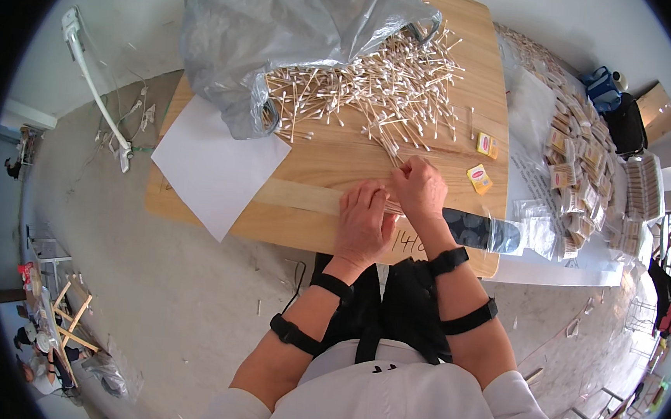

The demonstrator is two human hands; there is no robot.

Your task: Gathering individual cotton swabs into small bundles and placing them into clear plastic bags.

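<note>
A heap of cotton swabs (360, 87) spills out of a grey plastic bag (278, 26) on the wooden table. Over the table's near edge, my left hand (364, 225) is closed around a small bundle of cotton swabs (392, 207), most of it hidden by the fingers. My right hand (421, 188) touches or nearly touches my left hand. Its fingers are pinched at the near ends of a few swabs that trail from the heap. Two small yellow-and-red labels (478, 178) lie to the right of my right hand.
White paper (214, 166) lies left on the table (303, 227). Clear plastic sleeves (505, 235) stick out at the right edge. A white side table (588, 275) bears many packed swab bags (584, 161). A white lamp-like arm (95, 87) stands at the left.
</note>
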